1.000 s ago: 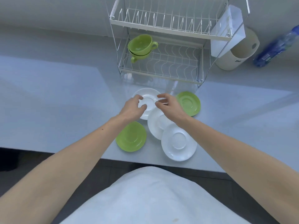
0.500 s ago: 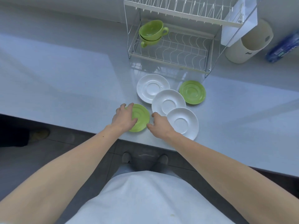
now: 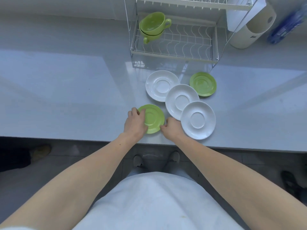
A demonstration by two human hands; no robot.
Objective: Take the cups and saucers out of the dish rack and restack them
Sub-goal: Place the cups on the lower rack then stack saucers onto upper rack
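A person's left hand and right hand close on the near green saucer just below the centre of the frame. The left hand's fingers curl over its left rim, while the right's thumb and curled fingers appear to pinch its right rim. The saucer lies flat on the grey counter, close to the counter's front edge. The step in hand looks to be the restacking of saucers, with this one about to be lifted. The next move probably calls for raising it level and setting it on its match, the far green saucer, right of centre. Alternatively, the whites could be gathered first. Five saucers lie on the counter: two green and three white saucers. The whites run in a diagonal chain from centre to lower right, each rim overlapping the next. Two green cups sit nested in the left corner of the lower tier of the dish rack, at the top of the frame. They are the only crockery left in the part of the rack that shows, so the cups' turn is yet to come. A cream container and a blue bottle stand at upper right.
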